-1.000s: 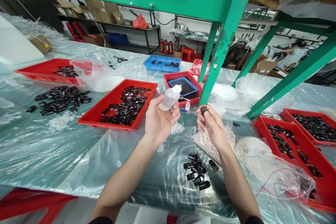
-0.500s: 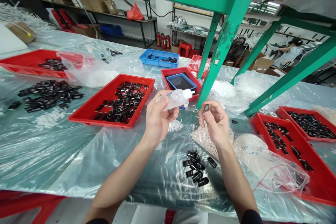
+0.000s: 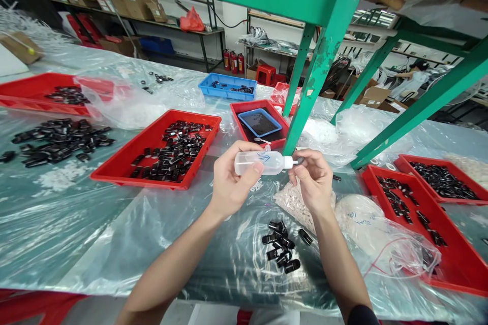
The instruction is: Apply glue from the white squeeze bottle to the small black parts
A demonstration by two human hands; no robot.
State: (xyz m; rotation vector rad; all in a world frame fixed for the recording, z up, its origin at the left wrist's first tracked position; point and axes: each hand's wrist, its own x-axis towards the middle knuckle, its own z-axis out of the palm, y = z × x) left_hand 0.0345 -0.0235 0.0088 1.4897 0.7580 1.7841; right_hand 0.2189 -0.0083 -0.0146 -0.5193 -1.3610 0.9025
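My left hand (image 3: pixel 233 183) is wrapped round a translucent squeeze bottle (image 3: pixel 261 162), which lies level with its white nozzle pointing right. Between the thumb and fingers of my right hand (image 3: pixel 315 179) is a small dark oval piece (image 3: pixel 299 161). The nozzle tip is at this piece; whether they touch I cannot tell. Below my hands, a loose group of black glossy plastic parts (image 3: pixel 281 244) lies on the plastic-covered table. A clear bag of small beige pieces (image 3: pixel 295 205) sits partly behind my right hand.
Red trays of black parts stand at left (image 3: pixel 125 162) and right (image 3: pixel 453 259). A loose black pile (image 3: pixel 61 139) lies far left. Farther back are a blue tray (image 3: pixel 227 92) and a red tray (image 3: pixel 238 109). A green post (image 3: pixel 316 66) rises just beyond my right hand.
My left hand has brought the bottle right and down, levelling it, so its nozzle is now at the oval piece. My right hand still holds that piece.
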